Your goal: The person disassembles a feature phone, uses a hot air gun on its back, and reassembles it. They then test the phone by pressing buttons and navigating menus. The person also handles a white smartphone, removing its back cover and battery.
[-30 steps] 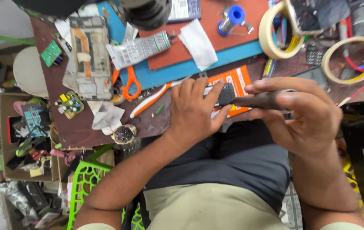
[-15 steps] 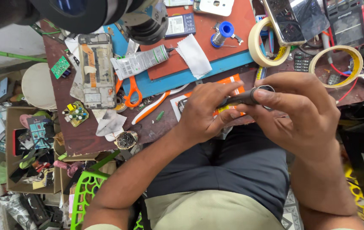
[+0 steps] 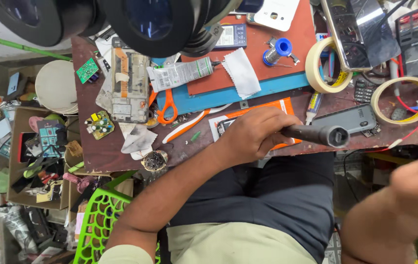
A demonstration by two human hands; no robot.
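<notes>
- Left hand (image 3: 253,134) fingers clamped around dark tool handle (image 3: 316,134); its long axis runs sideways, butt end pointing away from those fingers toward the right hand (image 3: 414,186)
- Right hand blurred, off the handle; finger state cannot be told

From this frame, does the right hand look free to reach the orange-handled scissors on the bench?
Probably not directly. The right hand is empty but off the bench edge, and the left hand, gripping a dark tool handle, lies between it and the scissors.
</notes>
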